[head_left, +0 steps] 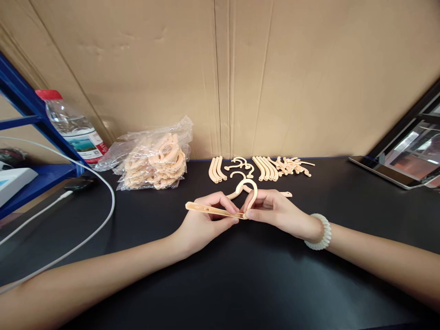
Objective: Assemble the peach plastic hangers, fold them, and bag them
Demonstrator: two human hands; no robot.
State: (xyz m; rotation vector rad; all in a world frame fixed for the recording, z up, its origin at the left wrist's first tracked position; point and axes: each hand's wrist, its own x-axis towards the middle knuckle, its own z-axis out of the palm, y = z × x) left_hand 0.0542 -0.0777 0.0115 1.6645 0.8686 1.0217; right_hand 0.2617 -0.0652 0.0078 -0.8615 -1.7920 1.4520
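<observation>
Near the frame's centre, a flat peach strip was pinched in the left hand and a curved hook in the right hand, their narrow ends held together. If pressed out of line, it was judged, those ends could be cracked or sprung apart.

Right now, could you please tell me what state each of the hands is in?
Left hand: closed, pinching the long peach strip.
Right hand: closed, pinching the curved peach hook.
</observation>
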